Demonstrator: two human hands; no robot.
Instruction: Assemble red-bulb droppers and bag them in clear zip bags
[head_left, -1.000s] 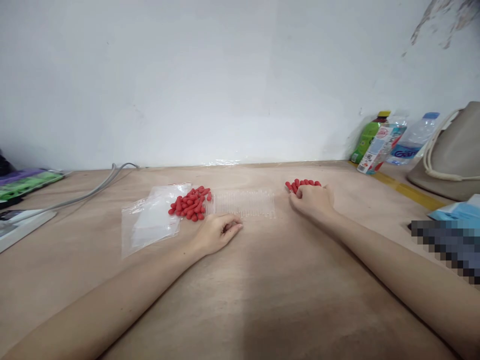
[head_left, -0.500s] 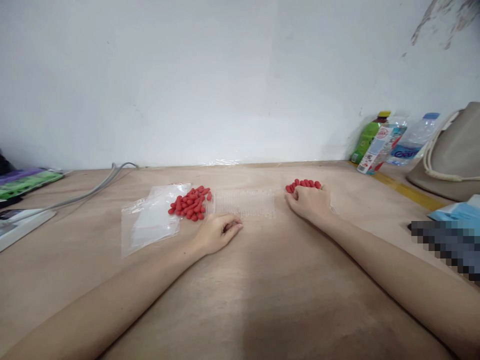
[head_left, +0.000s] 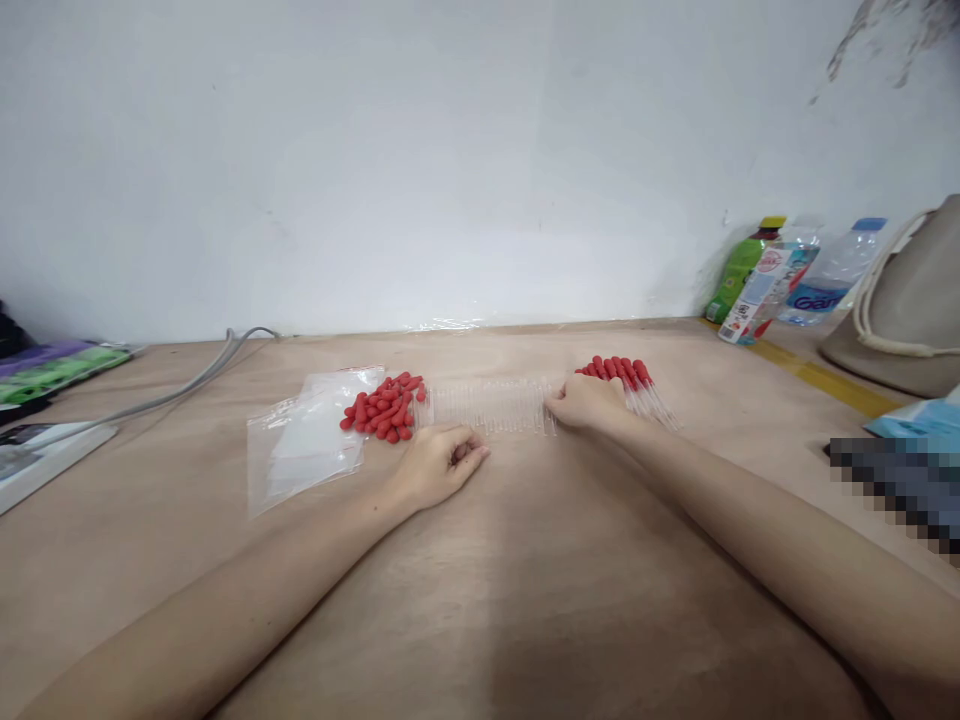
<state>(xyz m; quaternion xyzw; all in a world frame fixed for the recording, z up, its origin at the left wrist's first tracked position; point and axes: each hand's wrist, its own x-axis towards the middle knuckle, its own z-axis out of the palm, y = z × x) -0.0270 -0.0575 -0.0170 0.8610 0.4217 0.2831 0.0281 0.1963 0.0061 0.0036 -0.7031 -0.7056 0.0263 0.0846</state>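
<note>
My left hand [head_left: 442, 465] rests on the table with its fingers curled and the thumb near the index finger; whatever may be in it is hidden. Just behind it lies a pile of red rubber dropper bulbs [head_left: 379, 408]. A row of clear glass dropper tubes [head_left: 487, 405] stretches rightward from the pile. My right hand [head_left: 589, 402] is at the right end of that row, fingers pinched on a glass tube whose lower end shows beneath them. Behind and right of this hand, several droppers with red bulbs fitted [head_left: 641, 378] lie side by side, partly covered.
Clear plastic bags [head_left: 307, 450] lie left of the bulbs. A grey cable [head_left: 187, 380] and a green-purple pack [head_left: 60, 370] are at far left. Bottles [head_left: 742, 270], a leaning carton [head_left: 769, 290], a beige bag [head_left: 907, 300] and a blue packet [head_left: 915, 430] stand or lie at the right.
My right hand has moved left, away from the row of fitted droppers, to the end of the glass tubes. More of the fitted droppers now shows. The left hand has stayed in place.
</note>
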